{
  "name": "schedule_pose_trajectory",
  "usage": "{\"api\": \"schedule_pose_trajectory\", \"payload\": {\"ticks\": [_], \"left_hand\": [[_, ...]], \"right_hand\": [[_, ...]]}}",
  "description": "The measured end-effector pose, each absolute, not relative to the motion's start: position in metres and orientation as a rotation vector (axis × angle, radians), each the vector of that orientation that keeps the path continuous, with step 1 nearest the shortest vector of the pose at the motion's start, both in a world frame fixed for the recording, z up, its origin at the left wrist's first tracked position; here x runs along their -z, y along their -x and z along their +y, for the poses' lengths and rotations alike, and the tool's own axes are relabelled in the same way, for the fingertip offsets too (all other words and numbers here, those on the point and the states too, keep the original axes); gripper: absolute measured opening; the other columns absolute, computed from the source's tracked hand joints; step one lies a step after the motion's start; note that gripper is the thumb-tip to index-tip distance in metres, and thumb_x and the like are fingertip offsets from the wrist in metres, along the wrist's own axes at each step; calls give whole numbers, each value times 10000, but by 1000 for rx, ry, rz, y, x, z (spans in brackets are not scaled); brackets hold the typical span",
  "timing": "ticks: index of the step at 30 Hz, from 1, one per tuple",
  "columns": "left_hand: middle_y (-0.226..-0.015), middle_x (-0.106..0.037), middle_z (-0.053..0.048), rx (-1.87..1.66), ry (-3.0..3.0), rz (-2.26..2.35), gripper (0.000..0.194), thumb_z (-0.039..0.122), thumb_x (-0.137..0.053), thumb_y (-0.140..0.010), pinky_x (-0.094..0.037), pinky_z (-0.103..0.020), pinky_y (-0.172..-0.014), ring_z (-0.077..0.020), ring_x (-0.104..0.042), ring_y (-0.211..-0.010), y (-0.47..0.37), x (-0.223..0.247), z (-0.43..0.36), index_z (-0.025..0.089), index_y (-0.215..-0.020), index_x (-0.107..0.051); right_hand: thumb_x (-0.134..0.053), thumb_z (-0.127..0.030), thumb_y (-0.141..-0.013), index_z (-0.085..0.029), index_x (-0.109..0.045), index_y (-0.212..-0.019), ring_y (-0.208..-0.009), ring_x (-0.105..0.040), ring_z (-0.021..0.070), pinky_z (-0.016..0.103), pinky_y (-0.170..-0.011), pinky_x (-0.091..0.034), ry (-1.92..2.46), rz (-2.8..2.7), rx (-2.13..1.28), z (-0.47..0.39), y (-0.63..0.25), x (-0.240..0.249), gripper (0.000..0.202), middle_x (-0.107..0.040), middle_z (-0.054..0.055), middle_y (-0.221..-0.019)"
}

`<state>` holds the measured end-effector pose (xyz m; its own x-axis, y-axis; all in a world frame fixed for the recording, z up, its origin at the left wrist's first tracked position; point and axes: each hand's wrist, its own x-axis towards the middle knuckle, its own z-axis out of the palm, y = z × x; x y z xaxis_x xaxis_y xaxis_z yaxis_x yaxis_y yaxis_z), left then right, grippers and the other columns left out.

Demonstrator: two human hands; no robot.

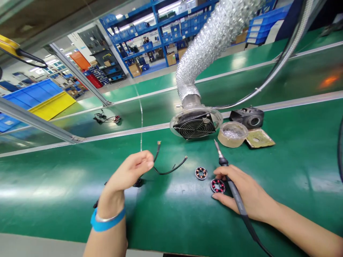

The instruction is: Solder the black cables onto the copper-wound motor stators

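Observation:
My right hand [249,194] holds a soldering iron [235,196], its tip pointing up and away from me. The thumb and fingers of that hand also reach around a small ring-shaped coil core with red windings [218,186]; whether they grip it is unclear. Just left of it lies a similar coil core with copper-coloured windings [200,173]. My left hand [135,169] is closed, fingertips pinched at a black cable [167,173] whose two ends spread out to the right. Part of a dark object [138,182] shows beneath this hand, mostly hidden.
A fume extractor fan [197,125] on a silver duct [206,50] stands ahead. Right of it are a roll of tape [233,134], a black soldering-iron holder [248,117] and a yellowish sponge tray [259,138]. Wired parts [108,117] lie beyond the metal rail [125,131].

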<state>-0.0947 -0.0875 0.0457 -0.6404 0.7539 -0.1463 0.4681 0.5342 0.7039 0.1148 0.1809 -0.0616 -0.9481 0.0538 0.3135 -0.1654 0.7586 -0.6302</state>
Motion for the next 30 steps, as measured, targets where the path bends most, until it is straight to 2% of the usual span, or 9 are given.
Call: {"api": "schedule_pose_trajectory", "payload": {"ticks": [2,4,8,11,14,18,21,23,30], "left_hand": [[-592,-324,56,-1013,-1027,2121,265,391,-509,-882,-240,-234,-528,-108,-287,-537,85,-57,-95,213,-701,-428],[-562,-312,65,-862,-1097,2005,231,357,-518,-892,-218,-241,-521,-104,-261,-516,68,-57,-87,207,-722,-474],[-618,-484,44,-523,-1330,2051,85,235,-519,-884,-260,-249,-560,-117,-406,-564,28,-33,-46,201,-809,-540],[-654,-533,36,-451,-1361,2106,75,252,-507,-905,-287,-260,-571,-131,-448,-584,16,-16,-28,203,-865,-548],[-759,-584,10,-573,-1318,2141,169,301,-416,-980,-356,-268,-622,-148,-498,-664,16,-10,-26,203,-944,-549],[-926,-579,-43,-912,-1396,1962,301,346,-327,-1025,-429,-295,-813,-174,-541,-883,15,-4,-24,184,-938,-565],[-816,-568,-29,-1058,-1127,1688,369,442,-318,-1021,-460,-254,-670,-139,-572,-713,12,3,-20,174,-865,-517],[-735,-567,-1,-1078,-952,1599,386,498,-315,-1013,-408,-221,-543,-100,-520,-552,11,6,-19,182,-859,-475],[-651,-537,25,-1172,-991,1731,383,493,-367,-1006,-357,-249,-677,-122,-460,-647,9,8,-19,185,-809,-481]], "right_hand": [[-715,-282,-789,-222,-490,-1202,-845,-615,218,367,-745,-549,-101,-2655,-981,182,-115,57,475,-633,66,-978],[-725,-292,-774,-225,-494,-1195,-862,-618,223,374,-756,-550,-118,-2628,-986,181,-117,50,485,-638,67,-993],[-667,-223,-817,-236,-477,-1167,-859,-639,172,310,-782,-557,-60,-2496,-1221,169,-120,37,399,-645,52,-1033],[-581,-144,-872,-253,-472,-1104,-753,-640,119,238,-711,-546,-42,-2439,-1344,159,-118,33,279,-657,6,-927],[-556,-109,-886,-254,-485,-1064,-708,-634,103,211,-670,-530,-86,-2398,-1296,153,-112,31,241,-651,-16,-854],[-567,-75,-876,-249,-525,-1053,-736,-648,104,208,-695,-536,-209,-2302,-1234,148,-106,24,252,-664,-11,-875],[-594,-78,-858,-245,-535,-1090,-770,-658,113,220,-726,-548,-260,-2268,-1223,146,-104,21,292,-675,0,-917],[-618,-89,-835,-235,-530,-1107,-766,-650,112,218,-718,-550,-219,-2276,-1238,145,-103,22,321,-668,6,-933],[-588,-83,-840,-250,-503,-1098,-697,-614,83,185,-676,-543,-113,-2219,-1367,141,-101,28,319,-628,-25,-856]]}}
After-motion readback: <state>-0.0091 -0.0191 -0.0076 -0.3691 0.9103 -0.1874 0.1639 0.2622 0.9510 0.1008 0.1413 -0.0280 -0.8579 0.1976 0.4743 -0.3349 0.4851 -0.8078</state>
